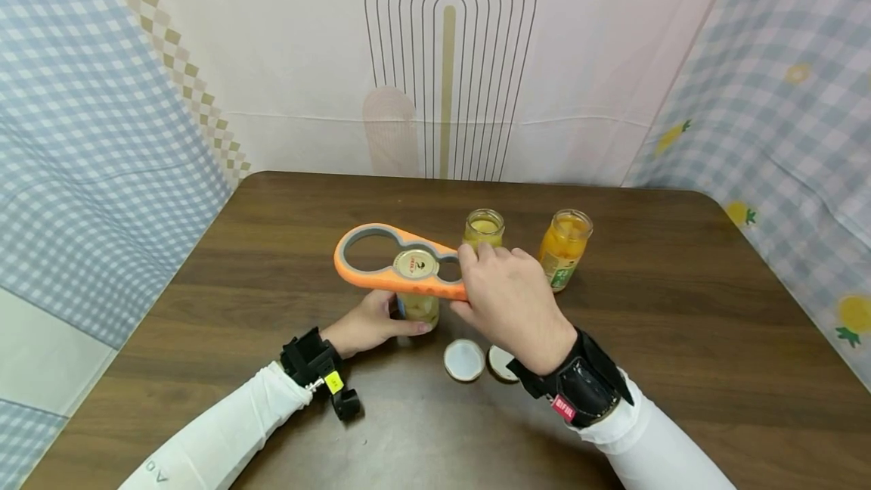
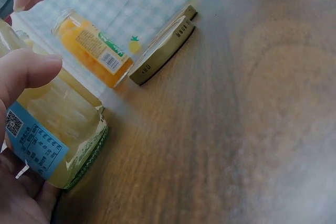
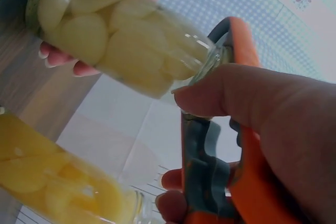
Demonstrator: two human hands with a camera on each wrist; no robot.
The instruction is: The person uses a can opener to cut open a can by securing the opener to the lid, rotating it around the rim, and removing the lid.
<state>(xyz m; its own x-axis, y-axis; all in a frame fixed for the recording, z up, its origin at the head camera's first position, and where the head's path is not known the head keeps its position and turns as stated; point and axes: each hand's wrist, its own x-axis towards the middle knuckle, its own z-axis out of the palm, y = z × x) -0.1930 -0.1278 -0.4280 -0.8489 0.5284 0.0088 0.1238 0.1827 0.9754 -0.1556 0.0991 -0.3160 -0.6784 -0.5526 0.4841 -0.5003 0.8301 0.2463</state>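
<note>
My left hand [image 1: 364, 324] grips a glass jar [image 1: 418, 310] of pale fruit pieces low on its side, thumb across the front. A blue label [image 2: 37, 142] shows on this jar in the left wrist view. Its gold lid [image 1: 416, 263] sits inside the middle opening of an orange and grey jar opener [image 1: 381, 279]. My right hand [image 1: 510, 297] holds the opener's right end, fingers over its far edge. In the right wrist view, the right thumb [image 3: 210, 90] lies against the opener beside the jar's neck.
Behind the right hand stand two lidless jars, one with yellow fruit [image 1: 485, 224] and one with orange fruit [image 1: 563, 249]. Two lids, a near one [image 1: 464, 361] and another [image 1: 501, 363] partly behind the right wrist, lie white side up on the brown table [image 1: 299, 263].
</note>
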